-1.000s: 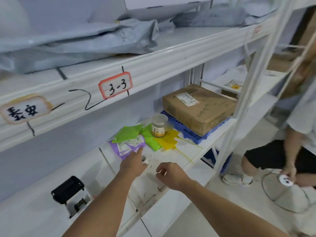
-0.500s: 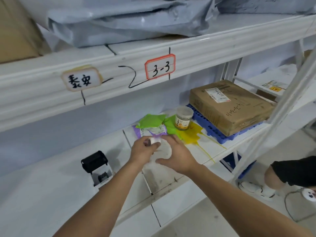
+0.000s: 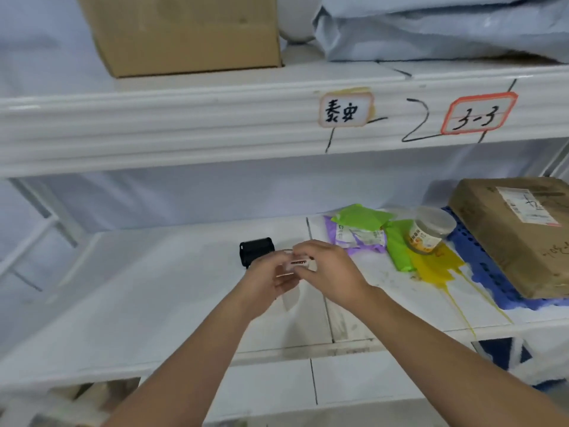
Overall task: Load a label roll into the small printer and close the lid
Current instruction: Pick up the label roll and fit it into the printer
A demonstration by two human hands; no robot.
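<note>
Both hands are meeting above the middle of the white shelf point(image 3: 147, 303), and between them they are holding a small white label roll point(image 3: 299, 262). The left hand point(image 3: 267, 283) is cupping the roll from below and from the left, with its fingers curled around it, while the right hand point(image 3: 327, 268) is pinching it from the right with thumb and fingertips; the two hands are almost touching each other around the roll. The roll is showing a dark printed band on the face turned toward the camera, and most of its body is lying hidden behind the fingers. Just behind the left hand, the small black printer point(image 3: 256, 249) is sitting on the shelf; the hands are covering its near side, so whether its lid is standing open cannot be told here. To the right of the hands, a purple pouch point(image 3: 358, 238) is lying flat on the shelf with a green packet point(image 3: 363, 215) resting partly over its far edge. Further right, a clear plastic jar point(image 3: 431, 231) with a yellow label is standing upright on green and yellow sheets point(image 3: 431, 265). Beyond the jar, a cardboard parcel point(image 3: 517, 238) with a shipping label is lying on a blue plastic pallet point(image 3: 480, 266) at the right end of the shelf. On the shelf above, a cardboard box point(image 3: 184, 32) is standing beside grey mailing bags point(image 3: 446, 29), and two handwritten tags point(image 3: 346, 110) are sticking to that upper shelf's front beam.
</note>
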